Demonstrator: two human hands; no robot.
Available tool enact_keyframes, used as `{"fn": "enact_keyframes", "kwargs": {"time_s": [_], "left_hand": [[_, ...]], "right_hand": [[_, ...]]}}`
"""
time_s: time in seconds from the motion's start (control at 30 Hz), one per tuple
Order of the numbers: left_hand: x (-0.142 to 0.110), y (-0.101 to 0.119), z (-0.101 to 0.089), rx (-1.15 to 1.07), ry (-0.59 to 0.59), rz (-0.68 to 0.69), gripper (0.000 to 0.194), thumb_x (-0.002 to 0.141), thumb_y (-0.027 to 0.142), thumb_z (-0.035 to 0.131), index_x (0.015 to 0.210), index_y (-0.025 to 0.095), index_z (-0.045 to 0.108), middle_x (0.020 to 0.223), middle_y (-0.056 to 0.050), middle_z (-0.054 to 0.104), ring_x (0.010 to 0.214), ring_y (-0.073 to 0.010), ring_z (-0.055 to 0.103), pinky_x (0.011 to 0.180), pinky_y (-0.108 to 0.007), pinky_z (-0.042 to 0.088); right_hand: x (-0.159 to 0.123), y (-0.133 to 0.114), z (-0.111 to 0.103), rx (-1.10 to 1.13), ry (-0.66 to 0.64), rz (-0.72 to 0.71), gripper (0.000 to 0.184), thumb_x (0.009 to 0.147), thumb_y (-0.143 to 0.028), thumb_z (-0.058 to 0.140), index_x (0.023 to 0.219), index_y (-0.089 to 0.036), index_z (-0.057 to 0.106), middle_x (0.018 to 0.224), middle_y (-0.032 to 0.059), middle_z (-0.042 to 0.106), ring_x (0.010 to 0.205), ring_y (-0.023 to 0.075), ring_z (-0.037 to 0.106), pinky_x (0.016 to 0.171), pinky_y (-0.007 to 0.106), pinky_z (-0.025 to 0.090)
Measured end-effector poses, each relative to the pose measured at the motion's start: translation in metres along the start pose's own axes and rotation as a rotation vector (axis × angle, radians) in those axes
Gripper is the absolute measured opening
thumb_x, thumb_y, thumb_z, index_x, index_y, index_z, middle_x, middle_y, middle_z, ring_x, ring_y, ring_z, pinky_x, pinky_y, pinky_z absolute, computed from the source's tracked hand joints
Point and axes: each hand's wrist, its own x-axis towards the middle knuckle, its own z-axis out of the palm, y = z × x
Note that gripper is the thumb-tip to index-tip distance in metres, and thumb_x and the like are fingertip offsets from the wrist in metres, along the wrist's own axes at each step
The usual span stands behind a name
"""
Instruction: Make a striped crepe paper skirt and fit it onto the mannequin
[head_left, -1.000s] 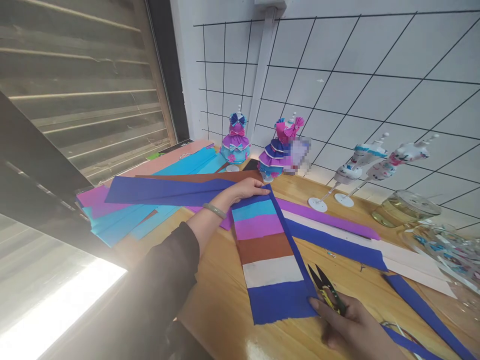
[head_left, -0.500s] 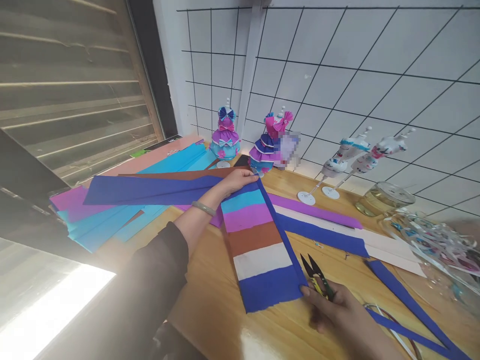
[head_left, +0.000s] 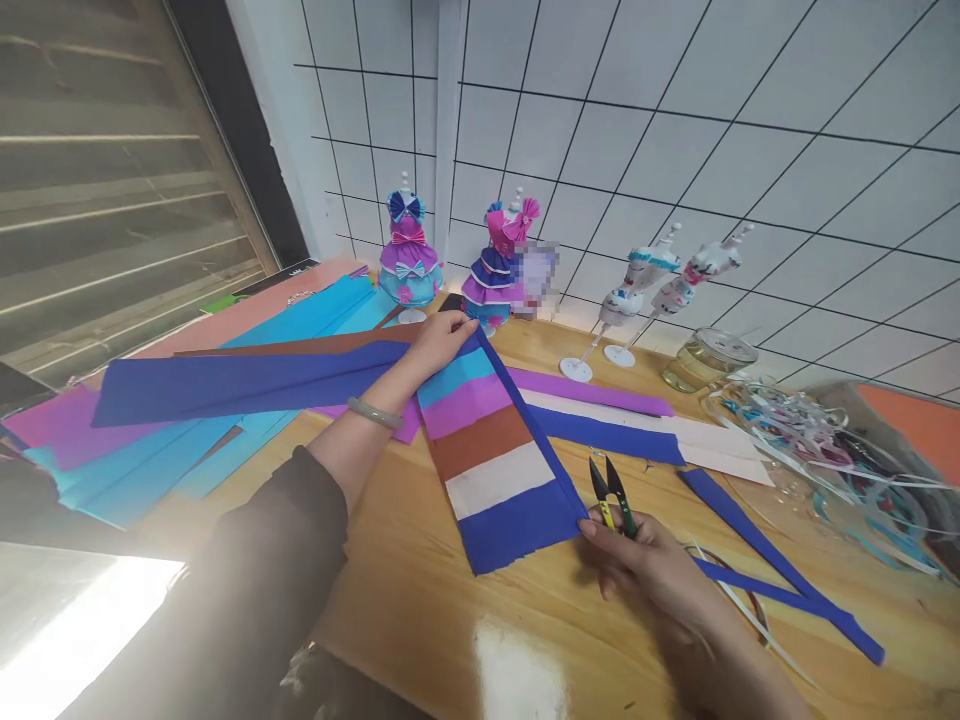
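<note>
A striped panel of crepe paper or fabric (head_left: 499,445), banded in light blue, purple, brown, white and dark blue, stretches between my hands above the table. My left hand (head_left: 442,340) pinches its upper corner, where a narrow dark blue strip (head_left: 532,425) runs along the right edge. With thumb and fingers my right hand (head_left: 637,560) grips the lower corner of that edge. Thread snips (head_left: 611,495) also sit in my right hand, blades pointing up. Beneath my left wrist lies a long dark blue sheet (head_left: 247,385).
Two small dressed dress forms (head_left: 409,255) and two patterned dress forms (head_left: 641,285) stand along the gridded wall. A glass cup (head_left: 709,360) and a heap of ribbons (head_left: 795,430) are at right. Coloured sheets (head_left: 300,315) lie at left; dark blue strips (head_left: 757,535) lie by my right hand.
The whole scene has shifted left in view as the camera turned right, bringing more of the ribbon heap into sight. Both hands keep hold of the striped panel, and the snips stay in my right hand.
</note>
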Motion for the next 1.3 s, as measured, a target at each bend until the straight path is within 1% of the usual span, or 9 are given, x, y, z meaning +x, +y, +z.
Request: {"fn": "enact_keyframes", "kwargs": {"time_s": [0.2, 0.3, 0.4, 0.57, 0.67, 0.77, 0.83, 1.07, 1.3], "left_hand": [[-0.012, 0.03, 0.014, 0.163, 0.13, 0.126, 0.033, 0.08, 0.028, 0.054, 0.111, 0.016, 0.058, 0.11, -0.009, 0.059, 0.108, -0.0235, 0.048, 0.096, -0.035, 0.032], [-0.034, 0.066, 0.029, 0.059, -0.05, 0.19, 0.025, 0.083, 0.028, 0.051, 0.1, 0.014, 0.062, 0.1, -0.008, 0.063, 0.096, -0.0198, 0.056, 0.087, -0.032, 0.041], [-0.066, 0.103, 0.043, -0.231, -0.531, 0.073, 0.027, 0.086, 0.035, 0.048, 0.075, 0.014, 0.062, 0.076, -0.005, 0.065, 0.073, -0.0148, 0.061, 0.07, -0.027, 0.047], [-0.127, 0.129, 0.069, -0.48, -1.629, -0.136, 0.03, 0.082, 0.046, 0.052, 0.07, 0.019, 0.059, 0.068, -0.002, 0.062, 0.059, -0.0132, 0.062, 0.055, -0.025, 0.051], [-0.159, 0.119, 0.098, -0.481, -2.02, -0.175, 0.048, 0.064, 0.047, 0.072, 0.105, 0.027, 0.059, 0.069, 0.002, 0.061, 0.058, -0.0156, 0.064, 0.056, -0.028, 0.054], [-0.179, 0.104, 0.126, -0.48, -2.006, -0.265, 0.124, 0.043, 0.035, 0.086, 0.143, 0.028, 0.014, 0.07, 0.004, 0.056, 0.054, -0.017, 0.061, 0.049, -0.031, 0.052], [-0.18, 0.098, 0.134, -0.565, -1.894, -0.354, 0.139, 0.039, 0.034, 0.088, 0.144, 0.027, -0.003, 0.076, 0.002, 0.056, 0.056, -0.016, 0.06, 0.051, -0.031, 0.052], [-0.147, 0.097, 0.116, -0.649, -1.057, -0.256, 0.118, 0.051, 0.056, 0.077, 0.144, 0.026, 0.011, 0.132, -0.018, 0.041, 0.12, -0.0256, 0.045, 0.096, -0.043, 0.039], [-0.127, 0.117, 0.089, -0.554, -0.871, 0.074, 0.057, 0.069, 0.05, 0.068, 0.119, 0.027, 0.056, 0.124, -0.005, 0.057, 0.122, -0.0249, 0.044, 0.106, -0.039, 0.029]], "right_hand": [[0.001, -0.005, 0.001, 0.195, 0.084, 0.055, 0.035, 0.065, -0.043, 0.074, 0.061, -0.02, 0.048, 0.041, -0.0136, 0.019, 0.037, 0.0036, 0.015, 0.039, 0.019, 0.039], [0.003, -0.006, -0.002, 0.328, 0.075, 0.078, 0.044, 0.064, -0.041, 0.076, 0.054, -0.02, 0.038, 0.043, -0.0138, 0.017, 0.038, 0.0025, 0.012, 0.039, 0.017, 0.037], [0.004, -0.008, -0.006, 0.412, 0.079, 0.062, 0.048, 0.064, -0.04, 0.076, 0.052, -0.021, 0.034, 0.042, -0.0136, 0.019, 0.036, 0.0019, 0.012, 0.038, 0.017, 0.037], [0.003, -0.013, -0.013, 0.614, 0.108, -0.037, 0.051, 0.067, -0.035, 0.075, 0.048, -0.021, 0.029, 0.039, -0.0124, 0.019, 0.034, 0.003, 0.018, 0.046, 0.019, 0.043], [0.0, -0.016, -0.018, 0.716, 0.114, -0.163, 0.045, 0.073, -0.031, 0.07, 0.051, -0.021, 0.033, 0.04, -0.0125, 0.02, 0.035, 0.0035, 0.017, 0.059, 0.02, 0.048], [-0.003, -0.02, -0.024, 0.699, 0.15, -0.239, 0.041, 0.075, -0.033, 0.068, 0.054, -0.021, 0.035, 0.042, -0.0125, 0.02, 0.035, 0.004, 0.014, 0.056, 0.018, 0.046], [-0.006, -0.022, -0.028, 0.687, 0.166, -0.262, 0.041, 0.075, -0.034, 0.068, 0.054, -0.021, 0.035, 0.042, -0.0123, 0.019, 0.035, 0.0044, 0.012, 0.048, 0.017, 0.042], [-0.013, -0.026, -0.029, 0.69, 0.15, -0.317, 0.046, 0.073, -0.032, 0.069, 0.051, -0.02, 0.031, 0.043, -0.0119, 0.014, 0.035, 0.0042, 0.009, 0.037, 0.016, 0.029], [-0.011, -0.019, -0.013, 0.577, 0.093, -0.299, 0.033, 0.074, -0.033, 0.069, 0.059, -0.021, 0.042, 0.044, -0.0135, 0.014, 0.035, 0.0035, 0.011, 0.038, 0.016, 0.032]]}}
